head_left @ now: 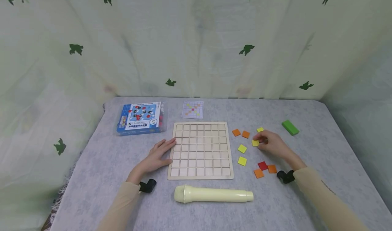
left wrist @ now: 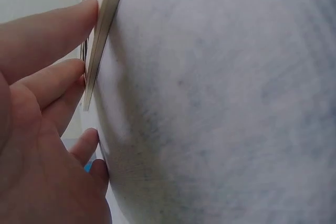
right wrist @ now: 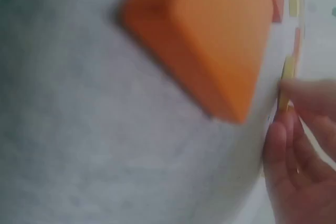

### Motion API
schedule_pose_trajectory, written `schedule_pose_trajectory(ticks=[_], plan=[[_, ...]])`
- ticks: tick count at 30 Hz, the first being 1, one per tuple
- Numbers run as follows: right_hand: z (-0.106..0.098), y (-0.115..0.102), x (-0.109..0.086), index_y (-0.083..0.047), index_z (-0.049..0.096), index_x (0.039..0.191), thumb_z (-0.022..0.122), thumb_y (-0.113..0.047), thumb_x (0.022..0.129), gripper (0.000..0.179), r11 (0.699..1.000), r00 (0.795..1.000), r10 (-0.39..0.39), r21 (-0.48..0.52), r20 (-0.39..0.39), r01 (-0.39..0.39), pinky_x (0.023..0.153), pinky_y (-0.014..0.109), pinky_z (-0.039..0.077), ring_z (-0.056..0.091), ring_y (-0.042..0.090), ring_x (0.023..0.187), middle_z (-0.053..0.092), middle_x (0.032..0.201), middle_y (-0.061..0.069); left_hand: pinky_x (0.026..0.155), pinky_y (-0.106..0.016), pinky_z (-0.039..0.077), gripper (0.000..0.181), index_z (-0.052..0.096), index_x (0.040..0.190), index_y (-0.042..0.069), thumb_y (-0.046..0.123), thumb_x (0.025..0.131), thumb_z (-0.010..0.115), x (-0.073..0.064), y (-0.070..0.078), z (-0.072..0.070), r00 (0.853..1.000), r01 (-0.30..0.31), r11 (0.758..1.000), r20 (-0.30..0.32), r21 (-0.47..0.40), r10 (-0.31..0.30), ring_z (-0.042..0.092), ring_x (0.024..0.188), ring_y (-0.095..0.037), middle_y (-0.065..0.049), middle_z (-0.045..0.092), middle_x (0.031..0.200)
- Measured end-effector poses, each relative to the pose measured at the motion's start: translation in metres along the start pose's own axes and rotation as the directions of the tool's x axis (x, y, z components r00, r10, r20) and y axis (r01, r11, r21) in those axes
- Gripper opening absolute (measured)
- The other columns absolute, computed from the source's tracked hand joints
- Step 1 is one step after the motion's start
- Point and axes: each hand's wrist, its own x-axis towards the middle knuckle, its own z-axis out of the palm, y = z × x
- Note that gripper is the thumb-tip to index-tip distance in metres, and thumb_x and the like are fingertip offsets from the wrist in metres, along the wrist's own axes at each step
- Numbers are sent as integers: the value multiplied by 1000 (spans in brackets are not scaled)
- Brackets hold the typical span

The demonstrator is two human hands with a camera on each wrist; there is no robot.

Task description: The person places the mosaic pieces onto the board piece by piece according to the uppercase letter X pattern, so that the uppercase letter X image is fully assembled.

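Observation:
A light wooden grid board (head_left: 200, 150) with bare square cells lies in the middle of the table. My left hand (head_left: 157, 157) rests at its left edge, fingers extended, with fingertips and thumb touching the frame; the left wrist view shows the fingertips against the board's side (left wrist: 100, 35). To the right of the board, my right hand (head_left: 273, 143) pinches a yellow square tile (head_left: 255, 143) between thumb and fingers. In the right wrist view that tile (right wrist: 286, 77) is seen edge-on. Another yellow tile (head_left: 260, 129) lies just beyond the hand.
Loose yellow tiles (head_left: 242, 149), orange tiles (head_left: 258, 173) and a red tile (head_left: 262, 165) lie right of the board. A green block (head_left: 290, 127) sits farther right. Behind are a pattern card (head_left: 192, 109) and a boxed molecule set (head_left: 141, 118). A cream microphone (head_left: 214, 194) lies in front.

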Motion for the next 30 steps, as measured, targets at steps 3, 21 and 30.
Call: schedule_pose_trajectory(ticks=[3, 21, 30], plan=[[-1, -3, 2, -2, 65, 105, 68, 3, 82, 24, 1000, 1000, -10, 4, 3, 10, 83, 43, 48, 53, 25, 90, 60, 99, 8, 105, -66, 5, 67, 32, 149, 4, 13, 91, 64, 0, -1, 1, 1000, 13, 1000, 8, -6, -13, 5, 141, -41, -11, 22, 157], [59, -106, 84, -1, 67, 104, 69, 0, 83, 21, 954, 952, -284, 136, 117, 268, 78, 31, 50, 56, 19, 89, 60, 95, 5, 105, -65, 6, 66, 35, 147, 3, 14, 89, 66, 1, -2, 1, 1000, 16, 1000, -5, -10, -16, 6, 141, -41, -12, 22, 156], [97, -149, 117, -1, 67, 102, 68, 1, 84, 18, 954, 931, -297, 108, 212, 280, 77, 27, 47, 55, 17, 86, 62, 96, 6, 105, -65, 6, 65, 37, 147, 5, 16, 89, 66, 2, -2, 2, 1000, 22, 999, -14, -29, -23, 6, 141, -40, -10, 23, 156]])
